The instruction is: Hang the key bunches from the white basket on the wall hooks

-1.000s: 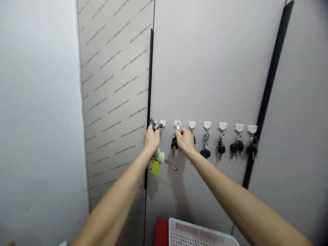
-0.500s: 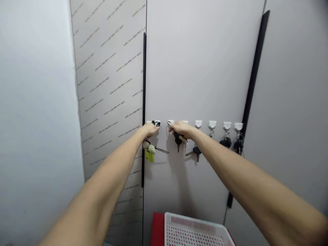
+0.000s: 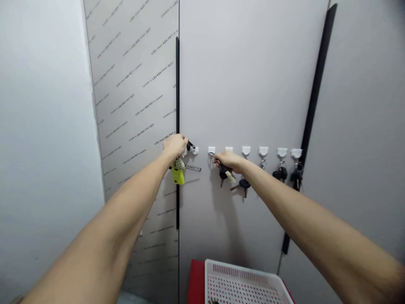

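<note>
My left hand (image 3: pixel 176 146) is closed on a bunch of keys, up against the black door handle strip. A yellow-green tag (image 3: pixel 178 176), a pale charm (image 3: pixel 179 164) and a flat metal piece (image 3: pixel 193 168) dangle below it. A black clip (image 3: pixel 191 146) sticks out on its right, in front of a white hook (image 3: pixel 195 150); whether they touch I cannot tell. My right hand (image 3: pixel 229 160) pinches another set of keys (image 3: pixel 225 174) with black heads. The ring (image 3: pixel 211 155) of that set is at a second white hook (image 3: pixel 211 150). My right fingertips are partly hidden.
More white hooks (image 3: pixel 263 151) run to the right with several key sets (image 3: pixel 280 173) hanging on them. Black handle strips (image 3: pixel 177 93) edge the cabinet door (image 3: pixel 253 76). Below stands a white perforated basket (image 3: pixel 243 270) on something red (image 3: pixel 196 278).
My left hand has moved up and left with its keys, and the yellow-green tag has swung along with it. My right hand stays at the second hook, shifted very slightly right.
</note>
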### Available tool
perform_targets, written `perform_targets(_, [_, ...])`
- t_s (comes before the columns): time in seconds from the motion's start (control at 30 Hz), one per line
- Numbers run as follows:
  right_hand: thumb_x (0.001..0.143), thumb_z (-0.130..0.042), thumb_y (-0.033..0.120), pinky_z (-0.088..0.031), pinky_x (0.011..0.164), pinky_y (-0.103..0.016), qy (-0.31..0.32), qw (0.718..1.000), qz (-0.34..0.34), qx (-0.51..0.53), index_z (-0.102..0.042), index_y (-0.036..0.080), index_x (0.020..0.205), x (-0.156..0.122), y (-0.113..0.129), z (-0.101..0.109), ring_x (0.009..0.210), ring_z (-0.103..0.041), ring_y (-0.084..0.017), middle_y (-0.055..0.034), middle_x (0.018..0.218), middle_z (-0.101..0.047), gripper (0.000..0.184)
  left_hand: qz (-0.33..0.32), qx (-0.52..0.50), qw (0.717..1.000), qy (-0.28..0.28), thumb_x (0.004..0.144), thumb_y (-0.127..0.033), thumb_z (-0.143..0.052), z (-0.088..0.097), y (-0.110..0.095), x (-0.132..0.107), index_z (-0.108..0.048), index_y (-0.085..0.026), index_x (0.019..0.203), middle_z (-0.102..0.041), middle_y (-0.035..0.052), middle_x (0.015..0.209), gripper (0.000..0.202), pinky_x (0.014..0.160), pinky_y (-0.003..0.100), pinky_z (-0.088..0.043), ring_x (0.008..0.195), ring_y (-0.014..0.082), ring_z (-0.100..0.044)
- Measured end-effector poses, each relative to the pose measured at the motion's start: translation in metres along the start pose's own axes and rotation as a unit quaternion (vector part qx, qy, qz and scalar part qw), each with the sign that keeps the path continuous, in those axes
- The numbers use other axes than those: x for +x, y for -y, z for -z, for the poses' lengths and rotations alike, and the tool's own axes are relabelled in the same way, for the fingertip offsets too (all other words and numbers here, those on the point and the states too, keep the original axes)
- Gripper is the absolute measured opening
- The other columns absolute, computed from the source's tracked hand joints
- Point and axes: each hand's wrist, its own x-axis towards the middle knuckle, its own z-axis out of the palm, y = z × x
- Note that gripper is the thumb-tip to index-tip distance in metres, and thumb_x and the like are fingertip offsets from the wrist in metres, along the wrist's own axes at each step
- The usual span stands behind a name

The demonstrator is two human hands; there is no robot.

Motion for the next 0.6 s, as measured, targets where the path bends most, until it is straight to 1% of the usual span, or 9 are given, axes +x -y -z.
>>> perform_targets(0.1, [0.066, -0.034, 0.018, -0.031, 0.039, -0.019, -0.020, 0.998, -0.012, 0.057, -0.040, 0.014, 0.049, 0.005, 0.003, 0.006, 0.034, -0.037, -0.005, 0.0039, 0.037, -0.038, 0.019, -0.053, 0.012, 0.997, 0.051, 0.065, -0.037, -0.033, -0.007, -0.003, -0.007, -0.056, -0.020, 0.072, -0.057, 0.0057, 0.081, 0.029, 0.060, 0.026, -0.036, 0.075, 0.0184, -0.050])
perform_targets(0.17, [0.066, -0.034, 0.020, -0.030, 0.039, -0.018, -0.054, 0.998, 0.011, 0.037, -0.040, 0.014, 0.049, 0.008, 0.006, 0.006, 0.035, -0.036, -0.005, 0.0035, 0.038, -0.038, 0.020, -0.061, 0.007, 0.996, 0.070, 0.064, -0.036, -0.036, -0.014, -0.004, -0.009, -0.057, -0.019, 0.070, -0.058, 0.0062, 0.078, 0.028, 0.060, 0.026, -0.036, 0.074, 0.0187, -0.051])
perform_targets(0.23, [0.066, -0.035, 0.023, -0.029, 0.039, -0.018, -0.061, 0.997, 0.047, -0.002, -0.041, 0.014, 0.049, 0.007, 0.006, 0.002, 0.036, -0.036, -0.005, 0.0031, 0.040, -0.040, 0.020, -0.008, -0.025, 0.999, 0.030, 0.066, -0.036, -0.033, -0.021, -0.002, -0.007, -0.056, -0.019, 0.071, -0.058, 0.0061, 0.079, 0.029, 0.060, 0.026, -0.036, 0.074, 0.0183, -0.051])
perform_targets(0.3, [0.066, -0.036, 0.027, -0.027, 0.039, -0.017, -0.036, 0.995, 0.082, -0.042, -0.043, 0.014, 0.051, -0.002, -0.001, -0.003, 0.036, -0.035, -0.005, 0.0032, 0.040, -0.040, 0.022, 0.071, -0.076, 0.994, -0.016, 0.069, -0.037, -0.028, -0.026, 0.003, -0.004, -0.055, -0.020, 0.075, -0.058, 0.0057, 0.081, 0.032, 0.059, 0.025, -0.037, 0.074, 0.0170, -0.051])
perform_targets(0.37, [0.066, -0.036, 0.031, -0.027, 0.039, -0.017, 0.013, 0.991, 0.104, -0.086, -0.043, 0.014, 0.051, -0.018, -0.017, -0.009, 0.036, -0.035, -0.005, 0.0033, 0.040, -0.041, 0.024, 0.121, -0.126, 0.984, -0.026, 0.070, -0.036, -0.025, -0.032, 0.007, -0.003, -0.054, -0.020, 0.077, -0.058, 0.0055, 0.081, 0.034, 0.057, 0.024, -0.037, 0.072, 0.0155, -0.052])
perform_targets(0.43, [0.066, -0.036, 0.033, -0.027, 0.039, -0.017, 0.068, 0.984, 0.100, -0.130, -0.043, 0.014, 0.050, -0.037, -0.043, -0.016, 0.037, -0.036, -0.005, 0.0032, 0.040, -0.042, 0.026, 0.098, -0.153, 0.983, -0.002, 0.069, -0.036, -0.029, -0.038, 0.008, -0.006, -0.054, -0.020, 0.078, -0.058, 0.0048, 0.080, 0.030, 0.058, 0.024, -0.037, 0.071, 0.0151, -0.052])
perform_targets(0.5, [0.066, -0.035, 0.031, -0.026, 0.038, -0.017, 0.113, 0.979, 0.075, -0.155, -0.042, 0.014, 0.049, -0.056, -0.072, -0.022, 0.036, -0.035, -0.005, 0.0033, 0.041, -0.042, 0.025, 0.049, -0.147, 0.988, 0.019, 0.064, -0.034, -0.039, -0.044, 0.004, -0.010, -0.055, -0.022, 0.076, -0.058, 0.0039, 0.080, 0.024, 0.061, 0.026, -0.037, 0.074, 0.0164, -0.052])
perform_targets(0.53, [0.066, -0.034, 0.030, -0.025, 0.038, -0.017, 0.129, 0.977, 0.061, -0.158, -0.042, 0.015, 0.049, -0.065, -0.087, -0.025, 0.036, -0.035, -0.005, 0.0034, 0.041, -0.041, 0.025, 0.040, -0.141, 0.989, 0.021, 0.061, -0.032, -0.042, -0.047, 0.002, -0.011, -0.055, -0.022, 0.075, -0.058, 0.0038, 0.081, 0.022, 0.062, 0.027, -0.037, 0.075, 0.0174, -0.051])
perform_targets(0.6, [0.067, -0.033, 0.030, -0.023, 0.037, -0.016, 0.151, 0.976, 0.032, -0.151, -0.041, 0.015, 0.050, -0.078, -0.112, -0.028, 0.036, -0.033, -0.005, 0.0038, 0.041, -0.039, 0.024, 0.077, -0.147, 0.986, 0.001, 0.060, -0.031, -0.044, -0.051, -0.001, -0.011, -0.056, -0.023, 0.075, -0.058, 0.0042, 0.082, 0.020, 0.063, 0.028, -0.036, 0.077, 0.0189, -0.051])
